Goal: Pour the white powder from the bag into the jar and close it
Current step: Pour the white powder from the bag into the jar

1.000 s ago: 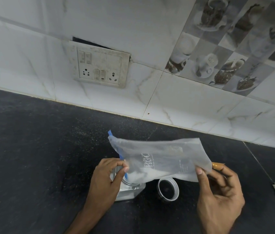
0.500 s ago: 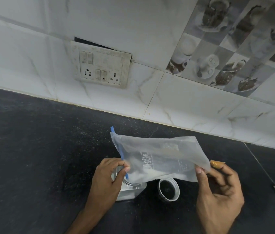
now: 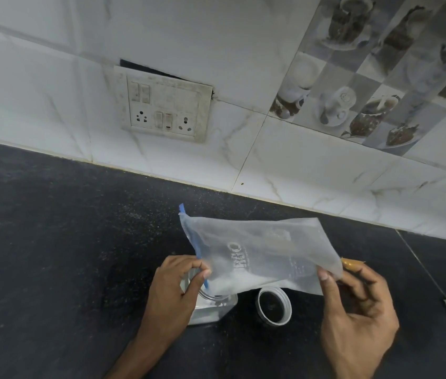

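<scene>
The clear zip bag (image 3: 260, 250) hangs tilted above the black counter (image 3: 52, 242), its blue-edged mouth down at 9 o'clock, right over the open jar (image 3: 216, 310). White powder (image 3: 232, 283) lies along the bag's lower edge, toward the mouth. The left hand (image 3: 172, 291) pinches the mouth edge between thumb and forefinger. The right hand (image 3: 353, 310), at 3 o'clock, pinches the bag's far corner, its other fingers curled. The jar stands on the counter. Its lid (image 3: 273, 305) lies open side up just beside it at 3 o'clock. A switch plate (image 3: 164, 105) sits on the tiled wall (image 3: 298, 160) at 12 o'clock.
</scene>
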`<action>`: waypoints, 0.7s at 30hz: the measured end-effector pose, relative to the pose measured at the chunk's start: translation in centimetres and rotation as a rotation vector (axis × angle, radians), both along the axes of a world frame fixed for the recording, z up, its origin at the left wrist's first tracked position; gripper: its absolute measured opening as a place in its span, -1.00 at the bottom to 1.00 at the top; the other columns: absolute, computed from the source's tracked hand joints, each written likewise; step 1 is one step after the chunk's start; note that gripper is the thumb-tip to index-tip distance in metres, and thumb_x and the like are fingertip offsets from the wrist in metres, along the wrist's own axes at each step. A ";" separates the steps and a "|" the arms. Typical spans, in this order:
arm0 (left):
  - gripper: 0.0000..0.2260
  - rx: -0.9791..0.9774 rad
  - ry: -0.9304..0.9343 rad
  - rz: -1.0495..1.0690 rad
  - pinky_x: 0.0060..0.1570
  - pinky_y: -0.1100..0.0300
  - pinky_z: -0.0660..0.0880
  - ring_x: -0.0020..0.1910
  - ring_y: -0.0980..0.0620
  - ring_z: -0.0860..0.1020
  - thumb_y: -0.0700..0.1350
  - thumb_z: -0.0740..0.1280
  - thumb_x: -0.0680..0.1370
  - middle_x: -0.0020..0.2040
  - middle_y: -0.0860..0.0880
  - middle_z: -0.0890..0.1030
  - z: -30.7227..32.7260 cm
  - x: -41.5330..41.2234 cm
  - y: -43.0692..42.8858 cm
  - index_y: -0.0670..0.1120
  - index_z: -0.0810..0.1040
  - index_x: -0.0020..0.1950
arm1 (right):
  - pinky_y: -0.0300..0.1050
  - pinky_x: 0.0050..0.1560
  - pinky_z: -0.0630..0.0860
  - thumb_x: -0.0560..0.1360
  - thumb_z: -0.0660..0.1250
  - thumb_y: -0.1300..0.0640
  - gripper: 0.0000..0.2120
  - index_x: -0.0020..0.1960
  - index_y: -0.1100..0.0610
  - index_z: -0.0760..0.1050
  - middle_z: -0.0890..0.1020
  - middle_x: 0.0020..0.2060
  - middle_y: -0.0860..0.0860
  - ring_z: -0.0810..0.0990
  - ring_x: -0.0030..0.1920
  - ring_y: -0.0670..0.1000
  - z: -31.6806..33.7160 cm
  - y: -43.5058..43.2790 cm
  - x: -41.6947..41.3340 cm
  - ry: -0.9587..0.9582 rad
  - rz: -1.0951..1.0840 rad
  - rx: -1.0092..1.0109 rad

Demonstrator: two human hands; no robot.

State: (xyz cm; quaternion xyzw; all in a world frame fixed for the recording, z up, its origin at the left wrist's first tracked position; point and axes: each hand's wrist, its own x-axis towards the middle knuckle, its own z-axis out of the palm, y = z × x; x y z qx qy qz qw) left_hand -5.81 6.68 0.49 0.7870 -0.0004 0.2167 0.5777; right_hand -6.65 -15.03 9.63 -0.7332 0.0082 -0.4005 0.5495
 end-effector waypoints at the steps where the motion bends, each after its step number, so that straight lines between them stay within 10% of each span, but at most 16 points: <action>1: -0.92 -0.001 0.000 0.001 0.08 0.14 0.51 0.06 0.25 0.54 0.17 0.30 0.46 0.02 0.35 0.60 0.0 0.0 0.0 0.29 0.58 -0.18 | 0.37 0.27 0.47 0.38 0.50 0.22 -0.70 0.05 -0.02 0.55 0.73 -0.15 -0.20 0.67 -0.01 0.21 0.0 -0.1 0.0 0.001 -0.005 0.015; 21: -0.95 -0.001 -0.002 0.003 0.06 -0.07 0.55 0.03 0.26 0.53 0.16 0.29 0.47 0.01 0.39 0.58 0.0 -0.1 0.0 0.27 0.55 -0.16 | -0.27 0.07 0.57 0.35 0.51 0.21 -0.71 0.00 -0.04 0.56 0.73 -0.17 -0.18 0.68 -0.13 -0.18 -0.1 -0.2 -0.1 -0.016 -0.009 0.086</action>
